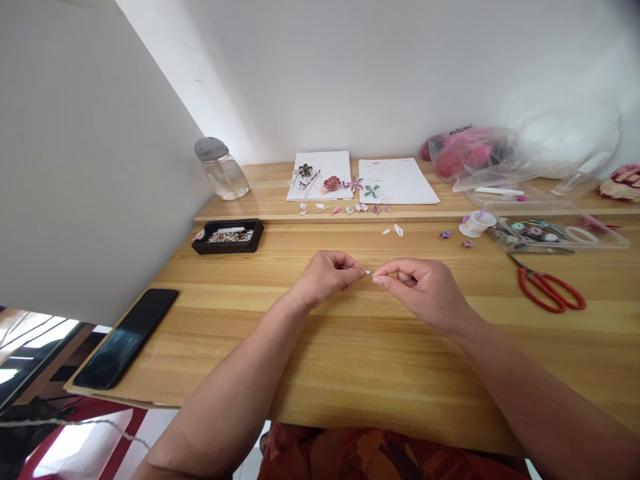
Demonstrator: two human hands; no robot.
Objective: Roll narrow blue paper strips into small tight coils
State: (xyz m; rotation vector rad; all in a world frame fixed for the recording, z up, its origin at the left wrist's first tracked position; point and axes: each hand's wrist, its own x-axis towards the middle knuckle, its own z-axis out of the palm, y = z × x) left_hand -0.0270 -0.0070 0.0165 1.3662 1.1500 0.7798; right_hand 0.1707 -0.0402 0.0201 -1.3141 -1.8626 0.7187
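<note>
Over the middle of the wooden table, my left hand (332, 277) pinches a small white piece (369, 272) between thumb and forefinger. Only its tip shows, so its exact kind is unclear. My right hand (425, 288) is closed in a pinch at the other end of that piece, thumb against forefinger; whatever lies between these fingertips is too small to make out. Just beyond my hands lie a white leaf-shaped piece (399, 230) and a smaller white sliver (385, 232). Two little purple bead-like clusters (445, 235) sit farther right.
Red-handled scissors (550, 290) lie at right, below a clear tray (600, 240) of beads and a white spool (477, 223). Petals and finished flowers (331, 183) rest by white paper (397, 180) on the raised shelf. At left are a bottle (223, 170), black box (227, 248) and phone (127, 337).
</note>
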